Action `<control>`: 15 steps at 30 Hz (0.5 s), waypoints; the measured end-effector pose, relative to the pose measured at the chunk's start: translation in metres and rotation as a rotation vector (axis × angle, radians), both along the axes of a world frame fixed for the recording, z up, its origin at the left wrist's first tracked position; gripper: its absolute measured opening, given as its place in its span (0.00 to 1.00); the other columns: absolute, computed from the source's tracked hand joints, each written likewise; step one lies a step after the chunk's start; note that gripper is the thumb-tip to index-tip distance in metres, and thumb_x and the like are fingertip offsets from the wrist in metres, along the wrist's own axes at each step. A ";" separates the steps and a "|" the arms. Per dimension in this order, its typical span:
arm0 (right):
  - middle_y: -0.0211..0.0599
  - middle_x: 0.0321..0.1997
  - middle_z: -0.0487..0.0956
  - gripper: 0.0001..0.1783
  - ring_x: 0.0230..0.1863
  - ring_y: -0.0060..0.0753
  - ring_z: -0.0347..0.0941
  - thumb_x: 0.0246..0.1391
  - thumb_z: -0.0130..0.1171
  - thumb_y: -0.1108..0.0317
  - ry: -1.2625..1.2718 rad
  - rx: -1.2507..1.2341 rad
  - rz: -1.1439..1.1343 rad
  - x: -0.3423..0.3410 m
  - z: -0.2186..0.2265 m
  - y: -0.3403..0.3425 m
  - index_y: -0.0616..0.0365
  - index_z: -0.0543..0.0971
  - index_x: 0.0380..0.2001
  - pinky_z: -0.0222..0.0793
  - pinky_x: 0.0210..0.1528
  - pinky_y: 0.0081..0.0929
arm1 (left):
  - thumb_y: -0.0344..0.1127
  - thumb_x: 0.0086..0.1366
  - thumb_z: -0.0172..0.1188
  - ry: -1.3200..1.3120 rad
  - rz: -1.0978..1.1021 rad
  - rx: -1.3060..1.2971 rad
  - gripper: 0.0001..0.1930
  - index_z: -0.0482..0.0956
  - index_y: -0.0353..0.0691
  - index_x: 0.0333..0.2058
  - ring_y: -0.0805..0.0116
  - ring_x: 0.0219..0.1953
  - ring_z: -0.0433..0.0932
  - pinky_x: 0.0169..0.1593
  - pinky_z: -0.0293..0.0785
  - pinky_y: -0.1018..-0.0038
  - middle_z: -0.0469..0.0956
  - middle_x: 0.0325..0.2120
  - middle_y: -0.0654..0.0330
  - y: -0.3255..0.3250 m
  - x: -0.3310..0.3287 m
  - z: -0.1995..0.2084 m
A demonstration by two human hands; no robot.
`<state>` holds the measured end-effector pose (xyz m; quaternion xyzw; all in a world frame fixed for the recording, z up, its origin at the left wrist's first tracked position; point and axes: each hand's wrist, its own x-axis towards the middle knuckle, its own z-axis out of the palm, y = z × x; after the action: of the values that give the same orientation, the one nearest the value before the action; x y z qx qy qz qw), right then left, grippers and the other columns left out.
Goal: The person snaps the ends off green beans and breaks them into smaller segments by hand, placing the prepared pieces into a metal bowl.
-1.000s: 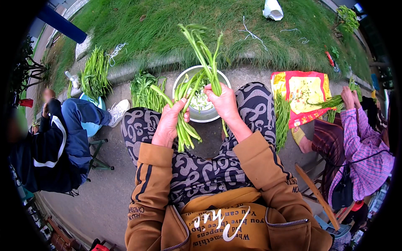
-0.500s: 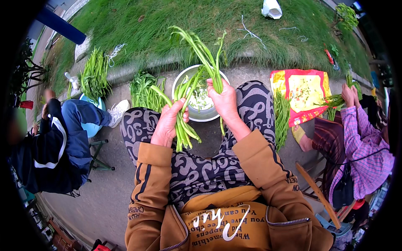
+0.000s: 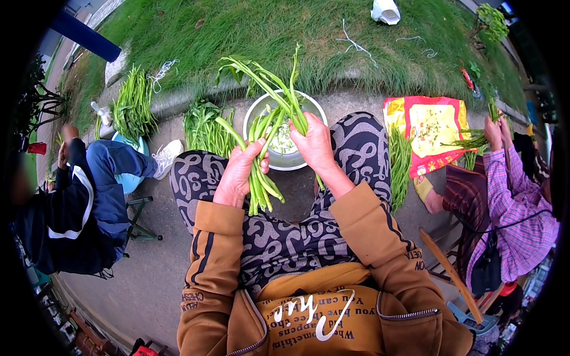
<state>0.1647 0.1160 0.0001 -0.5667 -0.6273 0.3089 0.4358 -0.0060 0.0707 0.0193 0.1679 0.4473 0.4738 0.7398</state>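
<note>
My left hand (image 3: 242, 169) is closed round a bundle of short green stems (image 3: 259, 188), their cut ends pointing down toward my lap. Beside it my right hand (image 3: 313, 141) grips longer leafy green stems (image 3: 279, 89), whose tips lean up and to the left over the grass. One stem end pokes out below the right palm. Just beyond both hands, between my knees, is a whitish round basin (image 3: 320, 113) with bits of green lying in it. The held stems partly cover the basin.
Left of the basin lies a heap of leafy stems (image 3: 205, 127); another bunch (image 3: 134, 107) rests over a blue basin (image 3: 127, 183). More stems (image 3: 399, 169) lie right, next to a red-and-yellow sheet (image 3: 463, 113). People sit on both sides, one handling stems. A curb (image 3: 172, 105) borders the grass.
The long stems in my right hand have swung to the left and lower, toward the left-hand bundle. My left hand has hardly moved.
</note>
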 end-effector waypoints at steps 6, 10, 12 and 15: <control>0.35 0.20 0.75 0.06 0.21 0.25 0.72 0.47 0.56 0.70 0.374 -0.188 0.004 0.001 -0.013 0.008 0.59 0.74 0.29 0.67 0.26 0.26 | 0.37 0.60 0.59 0.003 -0.064 -0.032 0.09 0.72 0.38 0.35 0.78 0.17 0.68 0.19 0.67 0.84 0.71 0.19 0.65 -0.001 0.000 -0.002; 0.27 0.22 0.73 0.02 0.20 0.18 0.71 0.51 0.53 0.72 0.653 -0.316 0.012 -0.001 -0.001 0.005 0.58 0.73 0.28 0.64 0.22 0.15 | 0.36 0.61 0.58 -0.011 -0.093 -0.048 0.09 0.72 0.38 0.34 0.78 0.16 0.68 0.19 0.67 0.83 0.71 0.19 0.65 -0.001 -0.001 -0.005; 0.27 0.22 0.73 0.02 0.19 0.18 0.70 0.50 0.53 0.73 0.722 -0.325 -0.013 0.001 -0.003 0.005 0.58 0.72 0.29 0.63 0.21 0.15 | 0.36 0.61 0.58 -0.020 -0.103 -0.045 0.08 0.72 0.38 0.34 0.78 0.16 0.68 0.19 0.67 0.83 0.71 0.19 0.65 0.000 0.001 -0.005; 0.27 0.25 0.74 0.03 0.22 0.17 0.69 0.51 0.53 0.73 0.823 -0.376 -0.082 0.009 0.002 0.010 0.58 0.72 0.30 0.63 0.25 0.15 | 0.36 0.61 0.58 -0.041 -0.084 -0.041 0.08 0.72 0.38 0.34 0.78 0.16 0.68 0.19 0.67 0.83 0.71 0.19 0.65 0.000 -0.002 -0.006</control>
<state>0.1742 0.1258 0.0016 -0.4903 -0.3119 0.5994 0.5505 -0.0076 0.0702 0.0129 0.1616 0.4342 0.4362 0.7714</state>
